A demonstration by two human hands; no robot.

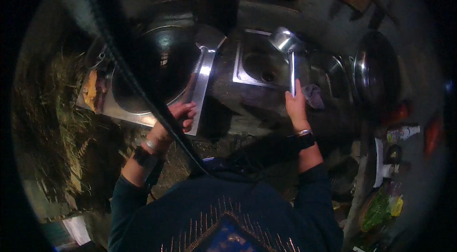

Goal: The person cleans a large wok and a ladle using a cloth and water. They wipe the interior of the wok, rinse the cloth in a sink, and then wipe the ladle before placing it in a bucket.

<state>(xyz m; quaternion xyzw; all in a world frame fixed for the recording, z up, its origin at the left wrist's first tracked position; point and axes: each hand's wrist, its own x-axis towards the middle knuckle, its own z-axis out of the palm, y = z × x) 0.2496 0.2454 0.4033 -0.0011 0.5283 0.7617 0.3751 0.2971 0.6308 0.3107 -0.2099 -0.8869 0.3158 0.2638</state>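
My left hand is at the front right edge of a large dark wok, its fingers curled around the lower end of the dark handle of a metal wok turner. The turner's broad blade points away from me, beside the wok's right rim. In my right hand is the long, shiny handle of a metal dipper. Its bowl is over the far right part of a metal-rimmed basin with a dark round spot at the bottom. A crumpled cloth lies just right of that hand.
A metal stove top surrounds the wok, with an orange cloth-like item on its left corner. Dry straw is piled at left. A large metal bowl leans at right. A dark strap crosses the view. Leafy greens lie lower right.
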